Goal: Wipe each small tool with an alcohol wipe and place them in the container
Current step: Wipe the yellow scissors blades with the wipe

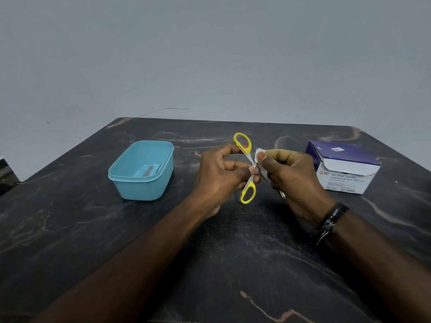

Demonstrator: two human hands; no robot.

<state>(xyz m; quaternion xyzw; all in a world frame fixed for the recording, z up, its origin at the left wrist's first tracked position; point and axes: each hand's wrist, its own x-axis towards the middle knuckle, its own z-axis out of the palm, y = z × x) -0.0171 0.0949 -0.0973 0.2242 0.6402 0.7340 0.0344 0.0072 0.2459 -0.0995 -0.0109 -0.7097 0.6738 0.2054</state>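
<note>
While both hands work above the bench, the scene reads as follows.

Left hand: the left hand (224,170) is curled round the scissors near their pivot, thumb tip pressed beside the crossing of the two arms, holding them clear of the bench.

Scissors: the small scissors (247,169) have yellow loop handles and stand spread open, one loop up and away from the person, the other down and toward them; the blades are mostly hidden behind the fingers of the right hand.

Right hand: the right hand (293,180) pinches a white alcohol wipe (258,153) between thumb and fingers, the wipe touching the scissors just beside the pivot. A dark wristband (330,221) sits on this wrist.

Container: a light blue container (142,170) stands open on the bench to the left of the hands, near but apart from them; a slim metal tool (148,170) lies on its floor.

Other tool: a small metal piece (282,194) shows just below the right hand; what it is cannot be told.

Swab box: a purple and white box (342,167) marked "Alcohol Swabs" sits to the right, its flap open.

Bench: the bench (233,252) is dark stone with pale veins, against a grey wall (210,54).
</note>
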